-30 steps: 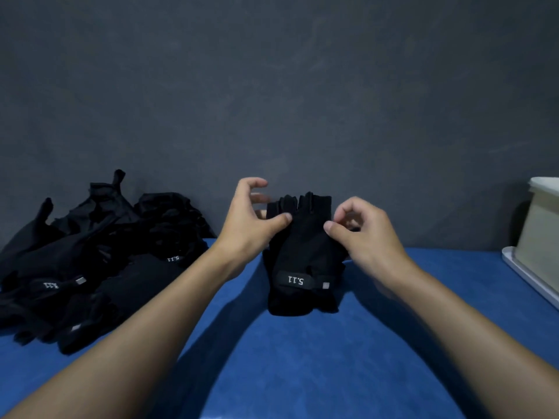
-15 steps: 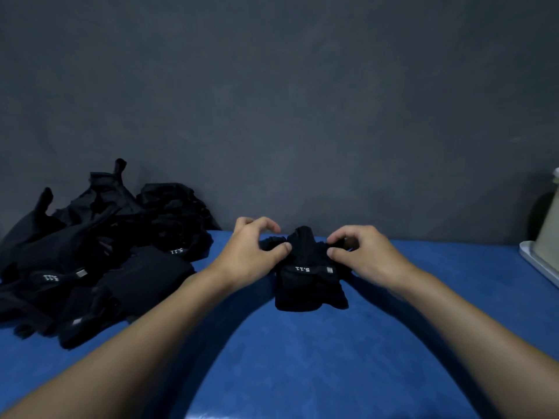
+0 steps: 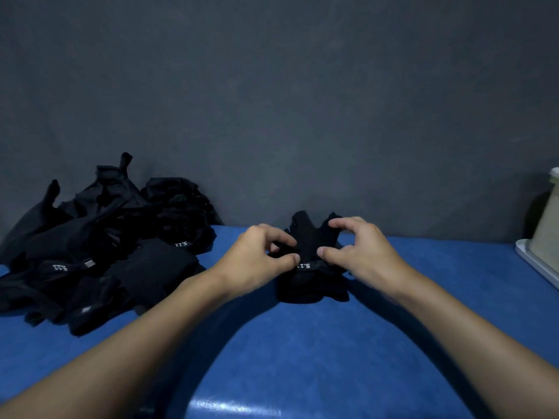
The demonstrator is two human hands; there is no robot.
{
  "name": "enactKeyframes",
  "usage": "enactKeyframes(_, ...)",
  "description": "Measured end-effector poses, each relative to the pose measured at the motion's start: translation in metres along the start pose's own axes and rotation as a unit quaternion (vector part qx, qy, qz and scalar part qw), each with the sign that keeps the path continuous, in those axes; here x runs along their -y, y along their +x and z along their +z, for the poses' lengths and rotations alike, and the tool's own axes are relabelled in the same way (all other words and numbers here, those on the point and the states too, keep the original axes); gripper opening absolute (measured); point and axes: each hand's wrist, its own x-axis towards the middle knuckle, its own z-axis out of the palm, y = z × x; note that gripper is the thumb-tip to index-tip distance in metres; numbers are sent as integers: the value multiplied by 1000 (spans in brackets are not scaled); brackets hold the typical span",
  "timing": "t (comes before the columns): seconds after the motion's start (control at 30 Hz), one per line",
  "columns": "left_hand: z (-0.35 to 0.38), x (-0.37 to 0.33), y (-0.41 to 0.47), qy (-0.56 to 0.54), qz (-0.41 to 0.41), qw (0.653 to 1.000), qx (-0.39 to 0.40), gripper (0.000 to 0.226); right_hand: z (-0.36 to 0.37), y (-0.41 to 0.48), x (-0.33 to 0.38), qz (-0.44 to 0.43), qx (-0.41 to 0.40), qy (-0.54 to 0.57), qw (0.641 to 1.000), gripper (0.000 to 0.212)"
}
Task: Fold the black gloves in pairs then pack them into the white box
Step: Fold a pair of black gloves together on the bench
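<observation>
A pair of black gloves [image 3: 311,285] with a white "5.11" label lies on the blue table [image 3: 302,358] at the centre, bent over near its middle. My left hand [image 3: 257,261] pinches the pair on its left side with thumb and fingers. My right hand [image 3: 357,252] grips its right side, fingers curled over the raised finger end. A heap of loose black gloves [image 3: 99,246] lies at the left against the wall. The white box [image 3: 547,219] shows only partly at the right edge.
The box stands on a white tray [image 3: 535,264] at the right edge of the table. A dark grey wall [image 3: 272,101] closes off the far side. Blue table surface stretches between my forearms.
The pair came down from upright onto the table and is being bent over. Both hands lowered with it and kept their hold. The view shifted slightly, showing less of the box.
</observation>
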Motion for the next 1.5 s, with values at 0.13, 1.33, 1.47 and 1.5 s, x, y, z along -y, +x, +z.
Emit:
enactKeyframes(0.13, -1, -1, -2, -34, 14, 999, -17, 24, -3, -6, 3, 31, 14, 40, 999, 45)
enactKeyframes(1.33, 8, 8, -4, 66, -87, 992, 70, 65, -17, -12, -26, -69, 9, -133, 989, 19)
enactKeyframes(1.47, 9, 7, -4, 62, -86, 992, 70, 58, -9, -8, -26, -80, -11, -184, 980, 24)
enactKeyframes(1.5, 9, 7, -3, 64, -83, 992, 67, 56, -9, -6, -23, -85, -22, -187, 978, 26)
